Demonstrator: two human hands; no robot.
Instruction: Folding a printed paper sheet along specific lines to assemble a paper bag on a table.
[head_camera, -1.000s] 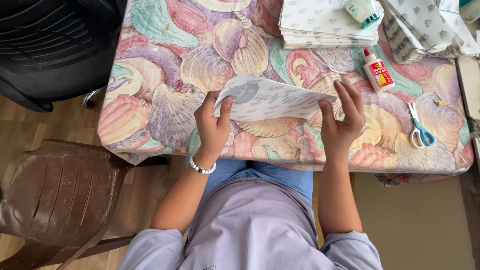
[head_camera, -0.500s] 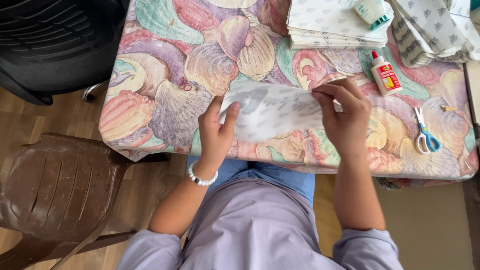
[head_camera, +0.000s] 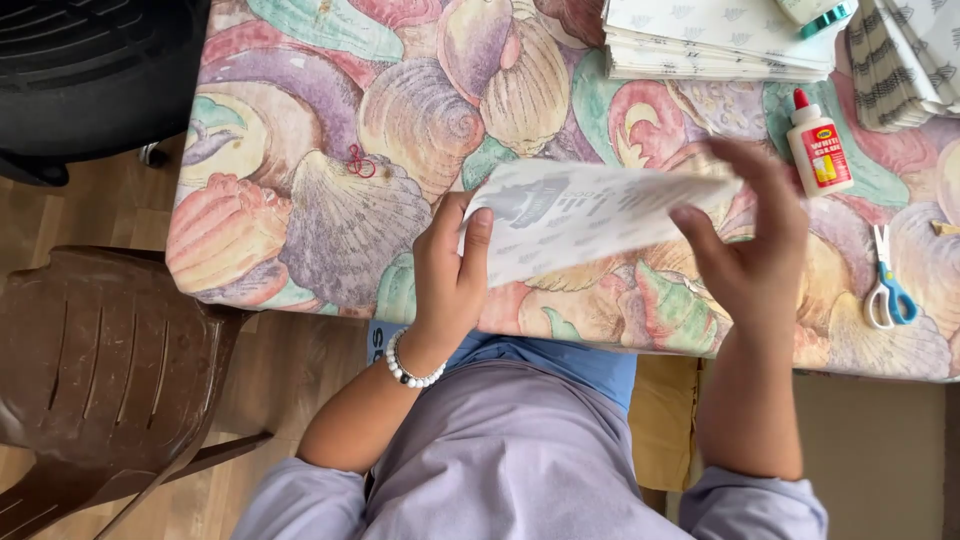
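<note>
Paper is what both hands grip: a thin printed sheet, white with grey markings, held just above the near part of the table and tilted so its printed face slants toward the camera.

Nearest the camera, both forearms rise from lilac sleeves over a lilac top. The left forearm angles up and inward, with a bracelet of white and dark beads round the wrist. The left hand is closed on the sheet's left end, thumb pressed on the upper face and fingers curled behind it. The right forearm stands almost straight up. The right hand is cupped, back of the hand to the camera, and pinches the sheet's right end; how the fingers sit behind the paper cannot be told. The two hands are well apart, with the sheet stretched between them.

To the left, a brown plastic chair with a slotted seat stands on a wood floor. The table wears a smooth tablecloth printed with large pastel seashells. On it, right of the right hand, lie small scissors with blue and white handles. Farther back stands a white glue bottle with a red tip. At the far edge rests a neat stack of patterned white sheets, and beside it a striped bundle.
</note>
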